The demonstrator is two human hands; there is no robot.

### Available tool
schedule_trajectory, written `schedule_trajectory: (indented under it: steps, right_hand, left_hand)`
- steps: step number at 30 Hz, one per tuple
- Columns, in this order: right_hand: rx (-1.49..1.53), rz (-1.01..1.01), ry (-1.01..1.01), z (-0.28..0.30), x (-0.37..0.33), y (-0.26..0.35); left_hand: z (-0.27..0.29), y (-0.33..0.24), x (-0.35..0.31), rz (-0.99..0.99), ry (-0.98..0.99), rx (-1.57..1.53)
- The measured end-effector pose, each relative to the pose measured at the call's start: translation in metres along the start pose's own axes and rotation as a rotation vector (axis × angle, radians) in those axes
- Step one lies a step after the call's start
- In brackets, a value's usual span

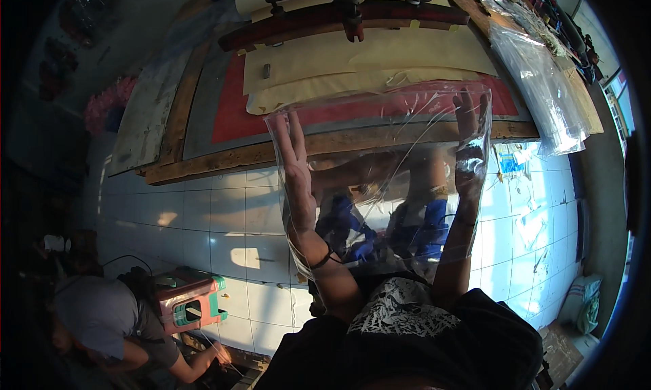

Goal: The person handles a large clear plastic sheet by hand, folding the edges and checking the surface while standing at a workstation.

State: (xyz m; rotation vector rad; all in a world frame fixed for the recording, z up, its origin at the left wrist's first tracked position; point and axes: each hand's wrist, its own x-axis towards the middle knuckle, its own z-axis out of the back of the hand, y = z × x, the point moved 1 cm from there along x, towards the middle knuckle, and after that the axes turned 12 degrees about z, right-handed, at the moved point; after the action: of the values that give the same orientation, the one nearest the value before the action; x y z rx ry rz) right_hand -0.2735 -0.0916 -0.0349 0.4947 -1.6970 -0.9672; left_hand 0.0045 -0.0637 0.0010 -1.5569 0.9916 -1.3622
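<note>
A clear plastic sheet or bag (380, 180) stretches between my two raised forearms, over the near edge of the workbench. My left hand (296, 163) lies along its left side with the fingers straight, reaching to the far left corner. Along the right side my right hand (468, 136) also has its fingers extended toward the far edge. Plastic covers both hands, and I cannot tell whether they are inside a bag or under a single layer. Through the film I see my legs and something blue. A dark band circles my left wrist.
Ahead stands a wooden-edged bench (234, 161) with a red surface (230, 112), tan sheets (366, 61) and a dark metal bar (298, 27). Clear plastic sheets (536, 85) are piled at right. At lower left another person (102, 315) crouches beside a red and green stool (190, 298).
</note>
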Motion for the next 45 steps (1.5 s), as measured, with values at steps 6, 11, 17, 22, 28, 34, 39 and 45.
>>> schedule_trajectory:
  steps: [6,11,17,22,28,34,39,45]
  right_hand:
    - [-0.003,-0.004,-0.001,0.001,0.000,-0.002]
    - [0.008,-0.003,0.005,-0.001,0.000,0.001]
    - [-0.015,-0.003,0.000,0.004,0.001,0.001]
    - [-0.016,-0.006,0.011,0.004,0.000,-0.001]
    - [-0.037,-0.025,0.026,0.008,-0.003,-0.007]
    - [-0.067,-0.040,0.032,0.016,-0.001,-0.011]
    - [-0.066,-0.060,0.060,0.013,-0.002,-0.019]
    - [-0.073,-0.073,0.087,0.021,0.003,-0.022]
  left_hand:
    - [0.003,0.006,0.004,0.000,0.018,-0.047]
    - [0.003,-0.015,-0.004,-0.020,-0.026,-0.009]
    - [-0.002,-0.011,-0.002,-0.046,-0.049,0.010]
    - [0.007,0.004,-0.001,-0.055,-0.066,-0.006]
    - [0.010,0.016,0.005,-0.072,-0.042,0.015]
    - [0.001,0.012,0.008,0.043,-0.110,0.069]
    - [0.006,0.017,0.004,0.092,-0.103,0.080]
    - [0.008,0.029,0.002,0.034,-0.102,-0.027]
